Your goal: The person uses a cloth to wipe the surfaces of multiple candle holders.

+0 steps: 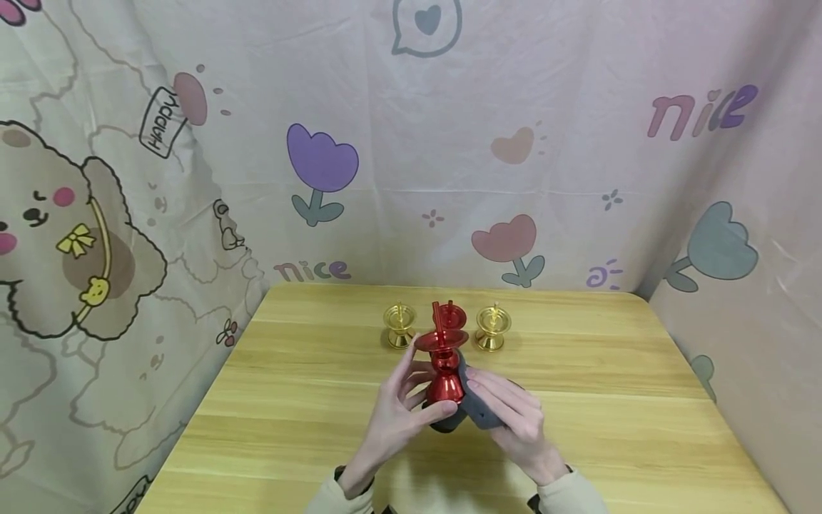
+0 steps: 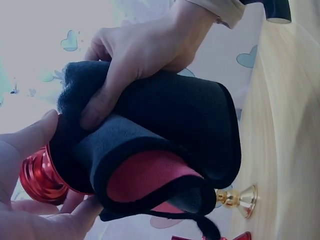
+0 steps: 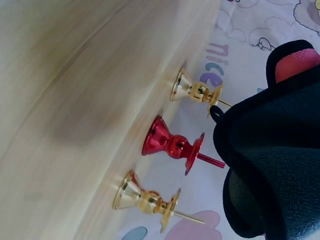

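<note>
Pink "nice" lettering (image 1: pixel 312 270) behind held red candlestick (image 1: pixel 444 371).

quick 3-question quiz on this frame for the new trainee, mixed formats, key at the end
1. True or false: the left hand holds a gold candle holder.
2. How many candle holders stand on the table behind the hands? A) two B) three C) four
3. Fill in: the right hand presses a dark ____ against the held red candle holder.

Key
1. False: it grips the red one.
2. B: a gold one, a red one and a second gold one.
3. cloth
</note>
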The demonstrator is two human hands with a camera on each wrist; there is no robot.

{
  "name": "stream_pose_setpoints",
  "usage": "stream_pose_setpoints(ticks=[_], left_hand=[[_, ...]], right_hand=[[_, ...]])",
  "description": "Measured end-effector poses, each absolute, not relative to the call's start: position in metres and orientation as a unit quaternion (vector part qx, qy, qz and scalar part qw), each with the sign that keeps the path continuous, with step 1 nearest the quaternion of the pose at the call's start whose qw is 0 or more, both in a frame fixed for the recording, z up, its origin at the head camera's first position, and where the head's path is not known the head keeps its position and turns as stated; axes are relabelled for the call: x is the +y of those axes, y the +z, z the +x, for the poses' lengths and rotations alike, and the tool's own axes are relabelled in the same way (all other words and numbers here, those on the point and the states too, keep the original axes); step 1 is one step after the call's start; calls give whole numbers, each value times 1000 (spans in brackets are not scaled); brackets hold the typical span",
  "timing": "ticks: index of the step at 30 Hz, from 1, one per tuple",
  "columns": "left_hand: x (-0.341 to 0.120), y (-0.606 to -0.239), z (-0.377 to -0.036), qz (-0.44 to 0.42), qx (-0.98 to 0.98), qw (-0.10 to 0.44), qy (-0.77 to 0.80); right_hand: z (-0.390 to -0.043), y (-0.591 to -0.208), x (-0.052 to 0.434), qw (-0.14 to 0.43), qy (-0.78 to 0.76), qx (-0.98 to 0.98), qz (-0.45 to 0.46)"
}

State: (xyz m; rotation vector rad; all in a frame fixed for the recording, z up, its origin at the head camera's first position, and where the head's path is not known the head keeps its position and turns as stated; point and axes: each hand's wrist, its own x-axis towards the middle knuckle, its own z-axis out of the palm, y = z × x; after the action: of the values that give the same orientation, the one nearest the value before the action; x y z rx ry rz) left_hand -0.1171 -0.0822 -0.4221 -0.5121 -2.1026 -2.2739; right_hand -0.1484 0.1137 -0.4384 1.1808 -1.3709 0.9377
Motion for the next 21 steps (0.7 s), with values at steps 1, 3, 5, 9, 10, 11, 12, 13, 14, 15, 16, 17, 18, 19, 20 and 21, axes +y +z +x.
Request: stream_pose_setpoints(ticks=[1,3,5,9,10,11,12,13,14,15,16,17,18,19,20,21], left_hand=[[-83,-422,-117,-169,-665,1,-728],[-85,-422,-118,-185,-652,-4,-736],[-87,-423,-119,-200,-636,-10,-745],[-89,-423,-120,-225,-622,-15,-750],[-89,-424,-120,-232,-626,-10,-745],[-89,-424,-119,-236,-633,-3,-737],[-89,-423,-119,-239,-642,6,-728],[-88,-423,-119,-238,-654,16,-718],[-87,-423,-119,-236,-666,26,-707],[-86,-422,-118,-231,-676,34,-698],[-85,-421,-118,-222,-685,41,-693],[-84,-421,-117,-212,-690,45,-690],[-84,-420,-117,-203,-695,49,-688],[-83,-420,-116,-194,-698,52,-688],[-83,-419,-116,-189,-697,52,-689],[-83,-419,-116,-184,-695,51,-693]], right_hand=[[-149,-441,114,515,407,-573,491],[-150,-447,115,489,450,-570,484],[-150,-452,115,461,501,-561,472],[-152,-457,113,437,558,-537,458],[-152,-456,113,444,553,-536,458],[-152,-454,112,457,538,-539,458],[-152,-451,112,474,516,-542,463],[-152,-448,111,495,485,-549,467],[-151,-445,111,514,452,-555,472],[-151,-443,111,529,423,-559,479],[-150,-440,110,540,397,-562,484],[-150,-438,110,548,377,-563,490],[-149,-436,110,551,364,-562,498],[-149,-436,110,551,356,-564,500],[-148,-435,109,548,358,-564,503],[-148,-436,110,545,364,-564,503]])
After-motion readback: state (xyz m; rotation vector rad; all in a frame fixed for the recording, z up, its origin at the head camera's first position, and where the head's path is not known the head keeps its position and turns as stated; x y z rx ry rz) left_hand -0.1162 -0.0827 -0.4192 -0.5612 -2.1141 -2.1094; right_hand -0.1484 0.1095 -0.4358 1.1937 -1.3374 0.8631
